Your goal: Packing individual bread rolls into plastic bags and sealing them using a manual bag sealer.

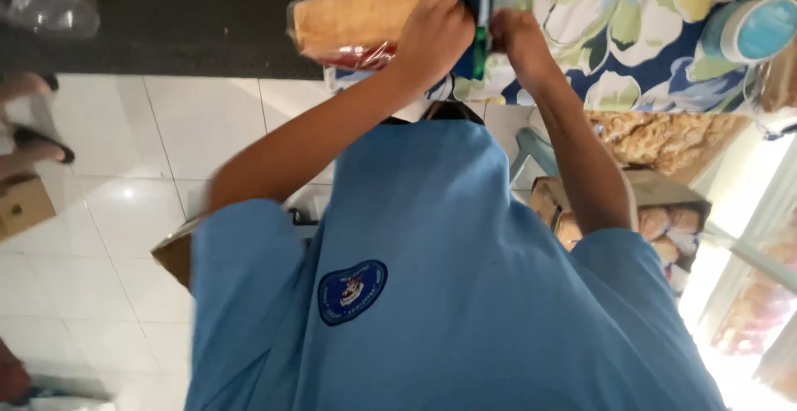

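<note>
The left hand (436,33) lies over a clear bag of bread (353,25), its grip grasping the bag's end. The right hand (519,37) is clenched beside a blue-and-green sealer (475,21) — what it grasps is hidden — on the floral-clothed tabletop (631,37).

There is one view only, from a camera worn on the person's head; it looks steeply down along the person's own body, so the blue shirt (432,295) fills the lower and middle part of the picture, very near the lens; the picture reads upside down, with the arms reaching toward the top edge; there the counter (631,37), under a flowered cloth, lies a little farther off, about at arm's reach; the white tiled floor (124,212) shows at the left, farthest from the camera; no second view shares the scene.
</note>
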